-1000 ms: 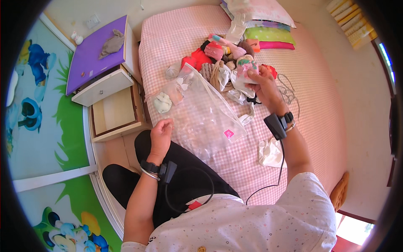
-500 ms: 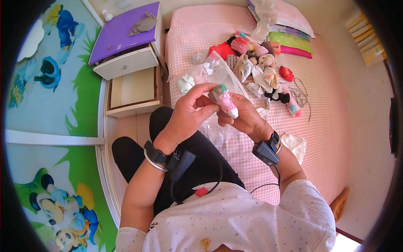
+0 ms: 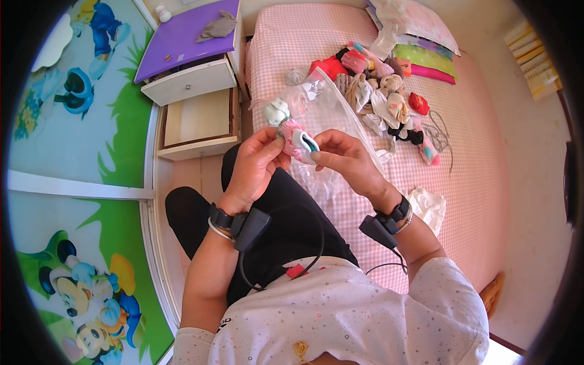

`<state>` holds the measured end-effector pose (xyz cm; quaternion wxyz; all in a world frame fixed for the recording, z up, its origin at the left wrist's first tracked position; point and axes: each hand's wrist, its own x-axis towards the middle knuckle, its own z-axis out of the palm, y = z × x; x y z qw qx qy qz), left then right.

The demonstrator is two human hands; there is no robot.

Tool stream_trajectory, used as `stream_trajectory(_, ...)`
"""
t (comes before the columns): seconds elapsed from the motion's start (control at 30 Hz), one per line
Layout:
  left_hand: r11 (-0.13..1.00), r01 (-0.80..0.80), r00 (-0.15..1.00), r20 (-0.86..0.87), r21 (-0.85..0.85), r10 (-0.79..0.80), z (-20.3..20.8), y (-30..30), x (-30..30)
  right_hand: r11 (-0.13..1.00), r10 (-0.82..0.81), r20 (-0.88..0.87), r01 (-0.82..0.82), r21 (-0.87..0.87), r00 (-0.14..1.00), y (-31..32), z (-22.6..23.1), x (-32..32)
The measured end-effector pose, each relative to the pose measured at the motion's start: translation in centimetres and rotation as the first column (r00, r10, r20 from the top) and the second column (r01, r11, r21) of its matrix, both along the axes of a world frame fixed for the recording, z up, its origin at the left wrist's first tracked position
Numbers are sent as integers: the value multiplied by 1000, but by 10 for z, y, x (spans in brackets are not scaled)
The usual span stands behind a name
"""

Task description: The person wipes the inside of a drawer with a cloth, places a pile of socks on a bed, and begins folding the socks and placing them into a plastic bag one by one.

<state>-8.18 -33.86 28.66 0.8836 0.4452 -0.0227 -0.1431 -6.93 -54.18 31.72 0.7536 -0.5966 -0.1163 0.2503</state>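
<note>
Both hands hold a pink-and-white striped sock (image 3: 293,137) over my lap. Its white cuff is folded back, showing a dark green inside. My left hand (image 3: 258,161) pinches the rolled body between thumb and fingers. My right hand (image 3: 348,159) grips the cuff's edge, thumb at the opening. Just behind the sock sits a white rolled bundle (image 3: 277,112), probably socks. A clear plastic bag (image 3: 340,109) lies on the bed beyond and beneath my hands, partly hidden by them.
A pile of loose socks (image 3: 380,100) covers the middle of the pink checked bed (image 3: 468,152). Folded fabrics and a pillow (image 3: 420,24) are stacked at the far end. To the left stands a purple-topped cabinet (image 3: 182,39) with drawers pulled out. White crumpled fabric (image 3: 427,208) lies right.
The rolled sock has been turned, and its white cuff is now spread to show the opening. My hands have moved slightly apart, the right one shifting to the cuff.
</note>
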Motion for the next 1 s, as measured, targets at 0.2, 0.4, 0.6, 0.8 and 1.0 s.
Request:
stream_trajectory(0.2,923,-277,952,203,266,227,8,-23,-15,966,-52,185,96,-239,981,18,-13,0)
stream_trajectory(0.4,849,-244,963,223,468,153,-4,-9,-11,995,-53,174,67,-73,983,25,-25,1)
stream_trajectory(0.6,993,-118,992,-45,-23,117,-11,-2,-10,993,-53,-35,57,99,998,22,-22,6)
stream_trajectory(0.8,921,-233,972,-103,-311,211,-25,0,-12,947,-67,-251,141,289,966,19,-39,6)
stream_trajectory(1.0,860,-219,969,-202,-460,139,-11,-10,-18,912,-73,-333,198,360,940,21,-63,5)
